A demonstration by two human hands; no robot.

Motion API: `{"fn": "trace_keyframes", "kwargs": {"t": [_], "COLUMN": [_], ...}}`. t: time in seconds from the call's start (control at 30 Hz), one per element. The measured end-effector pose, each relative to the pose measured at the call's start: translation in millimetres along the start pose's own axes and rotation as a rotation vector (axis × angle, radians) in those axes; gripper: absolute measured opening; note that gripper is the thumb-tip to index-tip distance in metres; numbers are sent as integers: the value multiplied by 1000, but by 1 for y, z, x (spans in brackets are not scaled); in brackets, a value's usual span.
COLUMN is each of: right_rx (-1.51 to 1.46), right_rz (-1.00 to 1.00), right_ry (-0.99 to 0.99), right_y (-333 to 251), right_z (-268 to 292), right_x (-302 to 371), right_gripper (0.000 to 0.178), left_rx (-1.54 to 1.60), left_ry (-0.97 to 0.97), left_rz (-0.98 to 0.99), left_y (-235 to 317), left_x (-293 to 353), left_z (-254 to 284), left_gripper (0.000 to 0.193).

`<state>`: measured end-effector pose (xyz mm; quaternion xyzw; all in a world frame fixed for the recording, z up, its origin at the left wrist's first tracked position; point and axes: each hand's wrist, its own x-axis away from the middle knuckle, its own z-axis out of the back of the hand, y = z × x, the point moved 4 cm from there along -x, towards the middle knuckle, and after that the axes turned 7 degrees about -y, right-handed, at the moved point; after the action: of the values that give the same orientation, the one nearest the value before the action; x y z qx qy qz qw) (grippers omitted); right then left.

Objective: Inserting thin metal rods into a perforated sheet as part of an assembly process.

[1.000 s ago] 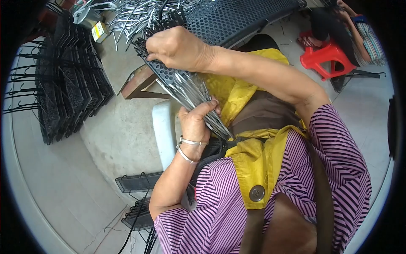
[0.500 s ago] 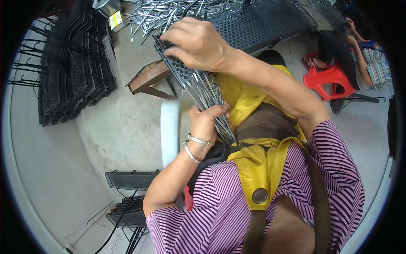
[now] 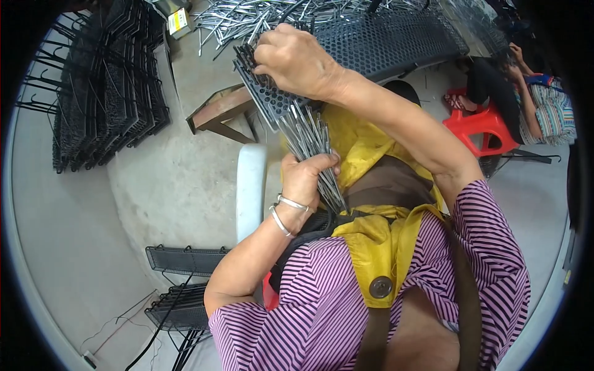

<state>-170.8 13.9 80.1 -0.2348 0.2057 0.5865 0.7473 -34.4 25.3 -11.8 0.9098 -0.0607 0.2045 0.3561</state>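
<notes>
My left hand (image 3: 305, 175) is closed round a bundle of thin metal rods (image 3: 307, 141), whose lower ends reach down to my waist. Farther out, my right hand (image 3: 296, 60) has its fingers curled at the left end of a black perforated metal panel (image 3: 371, 43). Short dark rods (image 3: 246, 57) show by its fingertips along that end. Whether the fingers pinch one of them is hidden behind the hand. The upper ends of the bundle lie close to the panel's near edge.
Loose silvery rods (image 3: 232, 21) lie heaped behind the panel. Black wire racks (image 3: 105, 93) are stacked at the far left, more black racks (image 3: 185, 260) at the lower left. A rusty metal stand (image 3: 223, 111) is under the panel. Another person sits on a red stool (image 3: 482, 127) at the right.
My right hand has shifted slightly, its fingers now curled in closer at the panel's end. My left hand keeps its grip on the bundle. The view has moved a little.
</notes>
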Motion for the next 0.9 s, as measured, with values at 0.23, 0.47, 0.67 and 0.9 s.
{"fn": "trace_keyframes", "kwargs": {"t": [0.23, 0.47, 0.67, 0.9], "right_rx": [10, -24, 165, -348], "right_rz": [38, 1, 80, -285], "right_ry": [-120, -351, -203, -126], "right_y": [-5, -5, -6, 1], "right_z": [-4, -10, -5, 22], "right_x": [-7, -20, 4, 46], "right_gripper": [12, 3, 11, 18], "left_rx": [-21, -10, -34, -59], "left_ry": [-8, 2, -18, -7], "left_rz": [12, 23, 24, 13], "left_y": [0, 1, -1, 1], "left_x": [1, 1, 1, 3], "left_z": [-2, -2, 1, 2], "left_gripper": [13, 14, 19, 21]}}
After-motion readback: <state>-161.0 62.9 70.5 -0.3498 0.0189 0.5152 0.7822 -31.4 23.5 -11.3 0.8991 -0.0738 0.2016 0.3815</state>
